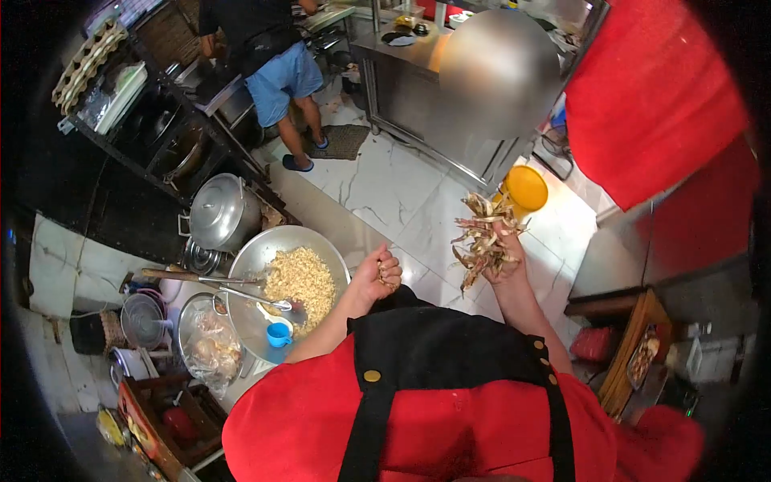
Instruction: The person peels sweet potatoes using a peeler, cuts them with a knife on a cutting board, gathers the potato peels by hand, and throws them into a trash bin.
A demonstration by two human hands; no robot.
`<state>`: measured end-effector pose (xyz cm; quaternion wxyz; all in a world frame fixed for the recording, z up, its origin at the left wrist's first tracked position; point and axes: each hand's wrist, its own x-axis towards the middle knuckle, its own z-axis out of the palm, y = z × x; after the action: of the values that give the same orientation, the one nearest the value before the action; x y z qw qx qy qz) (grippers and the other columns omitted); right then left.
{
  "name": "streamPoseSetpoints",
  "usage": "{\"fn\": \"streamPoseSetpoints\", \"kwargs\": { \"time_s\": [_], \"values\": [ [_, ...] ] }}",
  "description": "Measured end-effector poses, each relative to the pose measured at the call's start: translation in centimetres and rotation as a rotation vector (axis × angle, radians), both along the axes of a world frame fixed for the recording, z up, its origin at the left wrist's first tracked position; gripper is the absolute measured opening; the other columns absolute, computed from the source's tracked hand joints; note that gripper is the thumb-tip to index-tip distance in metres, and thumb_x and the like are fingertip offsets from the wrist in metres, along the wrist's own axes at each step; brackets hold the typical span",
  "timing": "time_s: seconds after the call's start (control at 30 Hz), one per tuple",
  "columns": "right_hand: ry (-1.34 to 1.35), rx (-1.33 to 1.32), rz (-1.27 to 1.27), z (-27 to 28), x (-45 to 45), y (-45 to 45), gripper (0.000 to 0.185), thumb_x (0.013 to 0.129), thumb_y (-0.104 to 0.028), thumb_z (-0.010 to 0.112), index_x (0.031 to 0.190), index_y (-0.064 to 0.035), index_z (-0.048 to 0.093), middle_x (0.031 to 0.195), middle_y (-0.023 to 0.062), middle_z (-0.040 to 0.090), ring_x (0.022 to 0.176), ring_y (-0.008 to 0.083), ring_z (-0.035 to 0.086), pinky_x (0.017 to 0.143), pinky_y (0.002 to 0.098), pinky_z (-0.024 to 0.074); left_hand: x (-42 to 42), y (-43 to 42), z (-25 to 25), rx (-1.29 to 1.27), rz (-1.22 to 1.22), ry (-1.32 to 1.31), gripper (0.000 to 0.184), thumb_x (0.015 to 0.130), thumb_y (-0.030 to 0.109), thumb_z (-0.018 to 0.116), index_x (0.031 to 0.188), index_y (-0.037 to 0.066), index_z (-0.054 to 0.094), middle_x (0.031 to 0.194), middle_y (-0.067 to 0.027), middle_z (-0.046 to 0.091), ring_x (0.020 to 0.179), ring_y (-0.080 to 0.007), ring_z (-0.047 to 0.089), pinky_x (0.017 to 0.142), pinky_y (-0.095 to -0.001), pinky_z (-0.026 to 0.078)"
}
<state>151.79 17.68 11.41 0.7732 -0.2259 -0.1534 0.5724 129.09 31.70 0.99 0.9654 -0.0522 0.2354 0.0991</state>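
In the head view, my right hand (506, 259) is closed round a bunch of dry, brownish, husk-like strips (483, 234) that spread out above the fingers. My left hand (380, 275) is curled closed just right of a large metal bowl (341, 261); something small and pale shows at its fingers, too small to name. Inside the bowl lies a heap of chopped pale yellow food (299, 281), with a blue cup (279, 334), a white spoon and a metal ladle (277, 304) beside it.
A lidded pot (221, 210) stands behind the bowl, and a plastic-covered bowl (210, 341) to its left. A yellow basin (526, 189) sits on the floor beyond my right hand. Another person (277, 68) stands at the back left. A steel counter (418, 104) stands at the back.
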Motion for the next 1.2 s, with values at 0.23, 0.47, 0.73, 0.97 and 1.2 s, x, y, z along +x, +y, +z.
{"fn": "streamPoseSetpoints", "kwargs": {
  "time_s": [0.23, 0.47, 0.73, 0.97, 1.2],
  "values": [
    [0.088, -0.091, 0.075, -0.1, 6.7, 12.9, 0.034, 0.091, -0.021, 0.051, 0.115, 0.0032, 0.048, 0.099, 0.0202, 0.062, 0.074, 0.025, 0.066, 0.059, 0.0377, 0.0584, 2.0, 8.0, -2.2, -0.008, 0.21, 0.079, 0.044, 0.095, 0.037, 0.043, 0.056, 0.015, 0.038, 0.048, 0.0021, 0.032, 0.044, -0.0119, 0.03, 0.041, -0.0254, 0.023],
    [-0.023, -0.146, 0.047, 2.4, 11.3, 26.0, 0.027, 0.09, -0.018, 0.053, 0.11, 0.0, 0.05, 0.094, 0.0163, 0.063, 0.073, 0.0208, 0.065, 0.06, 0.0369, 0.0576, 6.4, 21.6, -1.5, -0.023, 0.3, 0.07, 0.045, 0.094, 0.037, 0.043, 0.054, 0.016, 0.037, 0.048, 0.0025, 0.031, 0.043, -0.0115, 0.028, 0.041, -0.0258, 0.022],
    [0.011, -0.1, 0.204, 2.1, 15.8, 39.6, 0.039, 0.09, -0.025, 0.052, 0.117, 0.0034, 0.046, 0.106, 0.0254, 0.06, 0.086, 0.0284, 0.065, 0.073, 0.0461, 0.0564, 10.7, 33.4, 1.7, 0.089, 0.409, -0.002, 0.046, 0.095, 0.037, 0.043, 0.055, 0.016, 0.036, 0.048, 0.002, 0.032, 0.043, -0.0113, 0.029, 0.04, -0.0244, 0.022],
    [-0.018, -0.051, 0.216, -1.7, 18.8, 53.2, 0.037, 0.091, -0.026, 0.051, 0.115, 0.0024, 0.049, 0.104, 0.0223, 0.061, 0.086, 0.0293, 0.064, 0.07, 0.0463, 0.0568, 13.5, 41.5, -0.2, -0.009, 0.423, 0.166, 0.047, 0.094, 0.039, 0.044, 0.053, 0.017, 0.034, 0.047, 0.0035, 0.031, 0.043, -0.0111, 0.028, 0.04, -0.025, 0.022],
    [0.016, -0.201, 0.314, -0.2, 20.9, 68.4, 0.027, 0.086, -0.021, 0.058, 0.104, -0.0008, 0.056, 0.088, 0.0136, 0.064, 0.073, 0.0217, 0.065, 0.061, 0.0364, 0.0571, 17.0, 53.4, 1.1, 0.047, 0.523, 0.267, 0.044, 0.093, 0.039, 0.046, 0.056, 0.017, 0.037, 0.048, 0.0035, 0.032, 0.042, -0.0111, 0.026, 0.041, -0.0262, 0.021]
  ]
}}
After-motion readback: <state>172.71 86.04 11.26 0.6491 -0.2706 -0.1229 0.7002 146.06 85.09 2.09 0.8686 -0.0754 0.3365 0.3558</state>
